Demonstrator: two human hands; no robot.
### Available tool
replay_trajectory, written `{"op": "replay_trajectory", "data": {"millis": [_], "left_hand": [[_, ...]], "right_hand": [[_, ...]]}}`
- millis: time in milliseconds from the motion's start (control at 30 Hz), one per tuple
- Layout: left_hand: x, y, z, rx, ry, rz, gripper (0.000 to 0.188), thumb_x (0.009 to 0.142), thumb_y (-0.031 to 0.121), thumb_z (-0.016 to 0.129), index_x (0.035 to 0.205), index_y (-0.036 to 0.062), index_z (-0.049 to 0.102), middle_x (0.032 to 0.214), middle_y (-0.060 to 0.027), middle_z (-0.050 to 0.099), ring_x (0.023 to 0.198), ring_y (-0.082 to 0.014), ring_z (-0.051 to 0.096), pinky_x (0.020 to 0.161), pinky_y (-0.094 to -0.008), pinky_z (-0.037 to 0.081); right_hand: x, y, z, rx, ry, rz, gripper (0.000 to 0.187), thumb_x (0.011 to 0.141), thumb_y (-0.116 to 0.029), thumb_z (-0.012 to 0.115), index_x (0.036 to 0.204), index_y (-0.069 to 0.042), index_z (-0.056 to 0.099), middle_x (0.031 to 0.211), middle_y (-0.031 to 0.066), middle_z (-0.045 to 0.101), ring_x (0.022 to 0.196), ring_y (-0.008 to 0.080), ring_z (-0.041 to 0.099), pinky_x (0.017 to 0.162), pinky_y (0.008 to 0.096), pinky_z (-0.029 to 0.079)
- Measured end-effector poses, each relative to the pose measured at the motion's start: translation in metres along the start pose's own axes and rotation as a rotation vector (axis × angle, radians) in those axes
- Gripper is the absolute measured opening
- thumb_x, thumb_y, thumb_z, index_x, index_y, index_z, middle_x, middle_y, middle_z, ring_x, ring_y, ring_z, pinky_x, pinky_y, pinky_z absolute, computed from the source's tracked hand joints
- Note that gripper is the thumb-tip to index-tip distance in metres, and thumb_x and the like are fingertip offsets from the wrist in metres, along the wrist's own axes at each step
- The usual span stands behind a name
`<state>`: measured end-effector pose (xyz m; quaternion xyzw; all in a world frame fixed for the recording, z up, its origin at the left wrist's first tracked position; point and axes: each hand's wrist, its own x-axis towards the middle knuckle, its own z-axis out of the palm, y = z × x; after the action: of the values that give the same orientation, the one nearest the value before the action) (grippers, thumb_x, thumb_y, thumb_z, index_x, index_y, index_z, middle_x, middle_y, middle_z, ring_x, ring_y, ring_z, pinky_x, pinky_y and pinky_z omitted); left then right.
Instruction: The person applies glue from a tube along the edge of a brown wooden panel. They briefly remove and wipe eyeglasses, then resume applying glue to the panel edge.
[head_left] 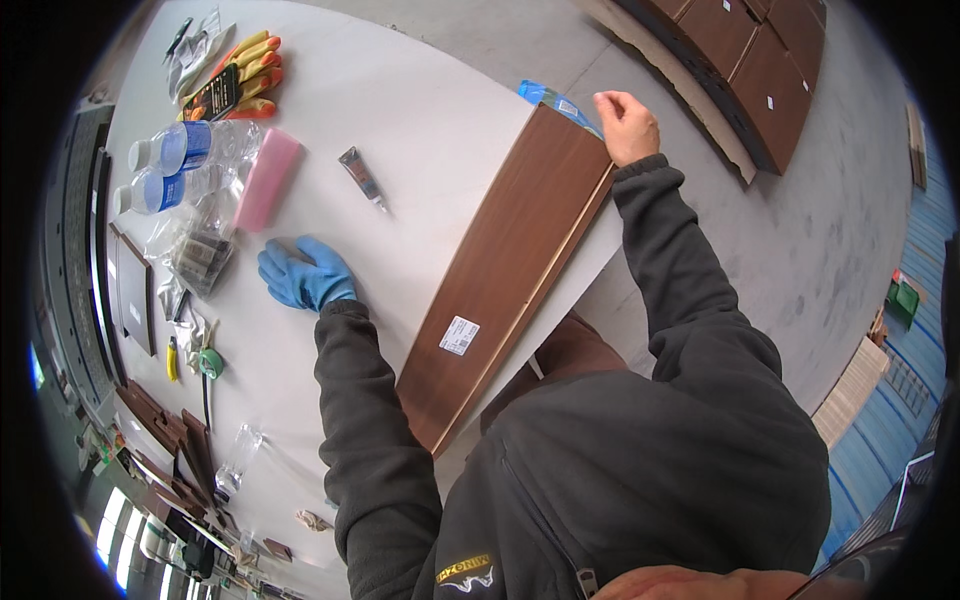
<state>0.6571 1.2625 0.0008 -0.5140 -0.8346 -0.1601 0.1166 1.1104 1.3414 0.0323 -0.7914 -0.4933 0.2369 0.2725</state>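
The blue-gloved left hand is held, fingers spread, over the white surface. The bare right hand is curled beside the brown rectangular wood-grained board laid there; any pinch cannot be confirmed.

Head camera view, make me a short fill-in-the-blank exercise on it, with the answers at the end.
1. The left hand wears a glove coloured ____.
2. The bare hand is the person's ____ one.
3. The label on the brown board is mainly ____.
4. The block beside the bottles is ____.

Missing words: blue; right; white; pink.
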Motion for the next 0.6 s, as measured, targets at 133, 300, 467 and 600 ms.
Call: {"op": "replay_trajectory", "data": {"millis": [133,300,467,600], "left_hand": [[0.0,0.001,-0.001,-0.009,0.037,0.022,0.046,0.088,0.032,0.06,0.12,-0.0011,0.062,0.119,-0.0184,0.057,0.113,-0.0381,0.054,0.091,-0.0496,0.041],[0.001,0.002,-0.002,-0.022,0.036,0.017,0.044,0.086,0.03,0.06,0.118,-0.0009,0.062,0.114,-0.0179,0.056,0.11,-0.0376,0.053,0.09,-0.0494,0.041],[-0.001,-0.001,0.001,0.018,0.015,-0.004,0.05,0.087,0.035,0.061,0.123,0.0005,0.062,0.12,-0.0196,0.058,0.115,-0.0388,0.054,0.095,-0.0511,0.041],[-0.003,-0.003,0.005,0.057,0.113,0.032,0.053,0.087,0.038,0.062,0.125,0.001,0.062,0.12,-0.0175,0.059,0.116,-0.0386,0.054,0.098,-0.0516,0.041]], "right_hand": [[-0.011,0.019,-0.007,0.26,-0.34,-0.141,0.042,0.096,-0.032,0.074,0.119,0.002,0.071,0.106,0.0155,0.076,0.098,0.0218,0.073,0.088,0.0334,0.056],[-0.014,0.055,-0.026,0.311,-0.412,-0.03,0.04,0.095,-0.025,0.075,0.124,0.002,0.069,0.113,0.014,0.075,0.103,0.0192,0.071,0.09,0.0323,0.055],[-0.024,0.042,-0.031,0.025,0.028,-0.191,0.025,0.094,-0.015,0.072,0.115,-0.001,0.071,0.107,0.0125,0.074,0.098,0.0243,0.071,0.086,0.0349,0.055],[-0.054,-0.029,-0.004,-0.058,0.226,-0.721,0.015,0.089,-0.011,0.073,0.103,-0.004,0.073,0.099,0.0122,0.073,0.092,0.0313,0.069,0.081,0.0399,0.055]]}}
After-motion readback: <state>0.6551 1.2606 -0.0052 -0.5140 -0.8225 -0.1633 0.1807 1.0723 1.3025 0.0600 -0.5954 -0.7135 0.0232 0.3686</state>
